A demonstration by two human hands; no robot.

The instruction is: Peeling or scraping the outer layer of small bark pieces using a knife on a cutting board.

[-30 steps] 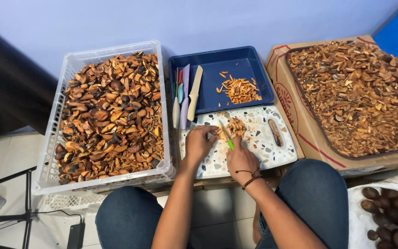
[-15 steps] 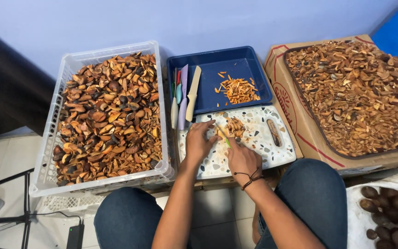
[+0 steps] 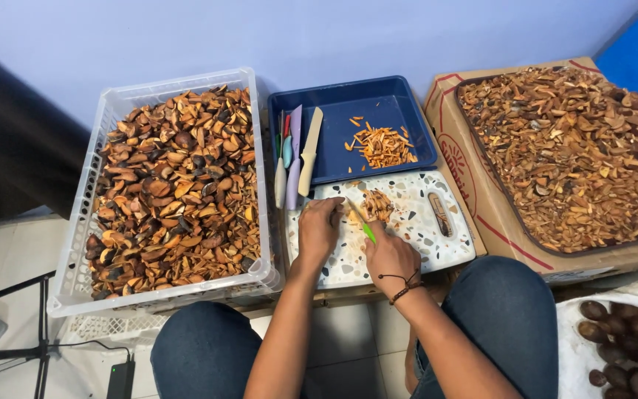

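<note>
A green-handled knife (image 3: 367,230) is gripped by the right hand (image 3: 390,255), its blade pointing to the far-left; the left hand (image 3: 319,229) is pressed flat on the cutting board (image 3: 415,236).

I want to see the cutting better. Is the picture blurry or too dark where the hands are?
Head view: evenly lit and sharp, no glare; the left hand and right hand show clearly on the cutting board, casting only soft shadows; the crate edges bow slightly.
</note>
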